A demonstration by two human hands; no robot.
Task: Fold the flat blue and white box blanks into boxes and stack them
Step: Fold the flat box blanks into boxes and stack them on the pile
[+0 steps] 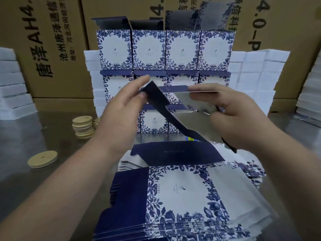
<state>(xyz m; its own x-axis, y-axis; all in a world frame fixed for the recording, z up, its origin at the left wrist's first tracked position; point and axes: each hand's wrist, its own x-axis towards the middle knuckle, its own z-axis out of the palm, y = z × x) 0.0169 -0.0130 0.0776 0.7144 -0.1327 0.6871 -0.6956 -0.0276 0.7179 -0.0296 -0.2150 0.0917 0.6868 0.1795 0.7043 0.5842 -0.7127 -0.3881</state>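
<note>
One blank (191,122) pinched by left hand (121,110) and right hand (232,117) fingers; folded boxes (147,49) stacked behind.

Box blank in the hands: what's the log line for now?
step: folding | left hand: pinches box blank flap | right hand: grips box blank | folded boxes: stacked behind

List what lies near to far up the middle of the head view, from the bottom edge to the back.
Nearest, the pile of flat blanks → half-folded blank held by the left hand and right hand → wall of folded boxes → brown cartons.
</note>
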